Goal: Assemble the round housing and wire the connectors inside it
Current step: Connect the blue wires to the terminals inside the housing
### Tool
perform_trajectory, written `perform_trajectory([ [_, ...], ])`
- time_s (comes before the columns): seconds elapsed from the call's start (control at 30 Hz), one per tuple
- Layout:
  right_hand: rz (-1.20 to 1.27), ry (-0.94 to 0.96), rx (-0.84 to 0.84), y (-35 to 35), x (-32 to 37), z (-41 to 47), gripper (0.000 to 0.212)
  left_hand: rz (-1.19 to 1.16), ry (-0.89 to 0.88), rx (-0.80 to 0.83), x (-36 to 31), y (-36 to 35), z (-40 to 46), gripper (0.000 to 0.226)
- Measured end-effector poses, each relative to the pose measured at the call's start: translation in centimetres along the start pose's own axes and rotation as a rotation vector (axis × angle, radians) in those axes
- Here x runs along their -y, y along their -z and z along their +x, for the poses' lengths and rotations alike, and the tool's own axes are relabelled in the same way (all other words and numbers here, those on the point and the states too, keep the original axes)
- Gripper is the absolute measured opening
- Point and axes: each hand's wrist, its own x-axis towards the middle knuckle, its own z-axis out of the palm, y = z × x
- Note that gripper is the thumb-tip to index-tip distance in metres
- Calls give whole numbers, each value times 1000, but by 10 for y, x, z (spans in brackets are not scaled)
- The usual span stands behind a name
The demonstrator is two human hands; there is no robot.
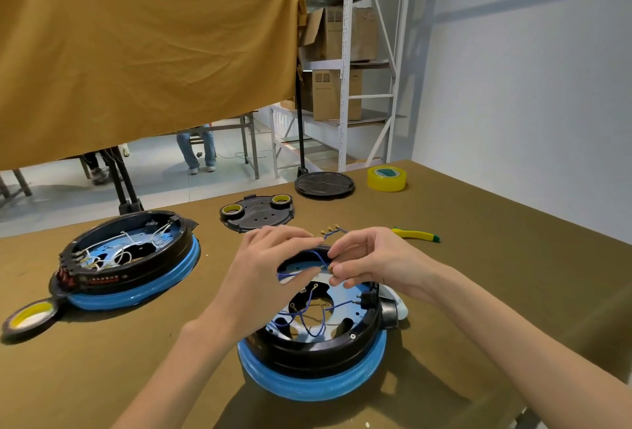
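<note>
on the brown table (478,274), near the front edge, sits the round housing (318,360), black rim on a blue ring, blue wires (304,319) looping inside. above its far rim the left hand (263,278) and right hand (372,261) each pinch blue wire ends with brass connectors (330,268). a second housing (130,257) lies well to the left.

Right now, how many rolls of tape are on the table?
4. One clear yellow roll at the far edge, two dark rolls lying on the black plate, and one dark roll near left, beside the left housing. The hands could hide others.
</note>
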Motion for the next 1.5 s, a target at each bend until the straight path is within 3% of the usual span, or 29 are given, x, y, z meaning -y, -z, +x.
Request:
perform_trajectory([
  [0.2,68,-36,-83,-4,-3,0,24,148,-204,-39,-2,-4,2,18],
  [0.53,-230,249,-112,-12,-13,-6,11,-34,0,80,-8,-7,-3,31],
  [0.8,13,107,-54,-7,-17,-4,12,-25,-17,32,-11,-6,-1,29],
  [0.87,-32,130,-159,-4,-19,-2,8,-59,14,13,-10,-7,-1,29],
  [0.97,-466,187,-559,2,-31,6,8,-91,46,8,-8,-10,-2,29],
  [1.0,-586,161,-599,3,-35,8,9,-96,50,14,-8,-12,-3,29],
  [1.13,-836,35,-515,-4,-58,17,26,-53,71,63,-6,-23,-4,18],
  [1.23,-708,80,-553,-6,-65,21,28,-38,149,158,-2,-29,-4,13],
  [1.4,-528,143,-466,-14,-65,34,21,-77,216,410,1,-35,3,14],
  [1.5,-488,193,-404,-21,-65,42,20,-96,233,454,5,-37,6,13],
])
